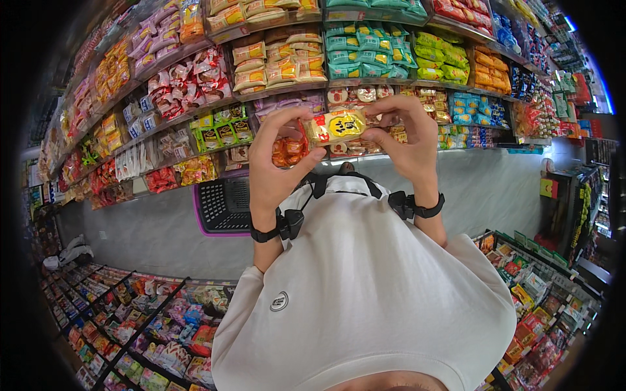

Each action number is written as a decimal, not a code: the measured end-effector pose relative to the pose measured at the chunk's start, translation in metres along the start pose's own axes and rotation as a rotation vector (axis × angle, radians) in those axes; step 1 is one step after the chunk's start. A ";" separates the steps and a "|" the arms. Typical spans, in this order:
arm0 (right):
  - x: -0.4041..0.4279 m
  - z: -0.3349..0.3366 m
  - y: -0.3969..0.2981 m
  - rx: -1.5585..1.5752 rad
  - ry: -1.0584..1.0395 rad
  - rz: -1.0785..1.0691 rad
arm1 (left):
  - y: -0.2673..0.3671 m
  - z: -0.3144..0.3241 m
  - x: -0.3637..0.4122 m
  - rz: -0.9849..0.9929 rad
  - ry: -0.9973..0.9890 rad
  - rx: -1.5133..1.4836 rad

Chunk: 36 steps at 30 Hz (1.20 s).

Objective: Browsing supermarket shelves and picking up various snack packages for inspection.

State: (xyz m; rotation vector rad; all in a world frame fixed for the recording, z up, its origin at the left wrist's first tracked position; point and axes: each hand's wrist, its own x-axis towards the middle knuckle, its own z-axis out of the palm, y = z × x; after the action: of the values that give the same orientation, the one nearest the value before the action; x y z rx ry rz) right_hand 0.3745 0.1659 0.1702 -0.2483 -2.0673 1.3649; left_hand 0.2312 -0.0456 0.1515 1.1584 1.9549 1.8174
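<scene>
Between my two hands a wrapped snack bar lies level, its cream and yellow wrapper printed with writing. My left hand pinches its left end between thumb and fingers. At the other end, my right hand grips it the same way. Each wrist wears a black strap with a small device. Behind the bar, clear bins on the lower shelf hold small packaged snacks, including orange-red packets seen through the curl of my left hand. The hands partly hide those bins.
Tiered shelves ahead hold cream packets, teal packets and lime-green packets. A black shopping basket with a purple rim sits on the grey tiled floor to the left. Snack racks stand behind on both sides.
</scene>
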 end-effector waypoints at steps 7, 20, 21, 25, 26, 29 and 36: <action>0.000 0.029 -0.003 -0.019 0.007 -0.037 | -0.012 -0.027 -0.004 0.055 0.089 -0.230; -0.012 0.056 -0.014 -0.088 0.054 -0.006 | -0.029 -0.049 -0.010 0.111 0.136 0.011; -0.013 0.054 -0.014 -0.083 0.062 -0.003 | -0.030 -0.046 -0.010 0.110 0.141 -0.017; -0.016 0.036 -0.007 -0.097 0.086 -0.018 | -0.031 -0.032 0.003 0.152 0.055 0.014; -0.016 0.030 -0.005 -0.105 0.084 -0.008 | -0.030 -0.027 0.006 0.157 0.046 0.054; -0.018 0.010 0.003 -0.083 0.092 0.008 | -0.024 -0.006 0.013 0.163 0.040 0.151; -0.018 -0.074 0.036 -0.037 0.035 0.098 | -0.008 0.081 0.029 0.164 0.083 0.324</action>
State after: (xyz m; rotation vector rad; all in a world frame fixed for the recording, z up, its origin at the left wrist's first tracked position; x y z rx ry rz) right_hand 0.4266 0.2293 0.1503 -0.3911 -2.0773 1.3707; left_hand 0.2610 0.0347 0.1371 1.3947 2.3295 1.6897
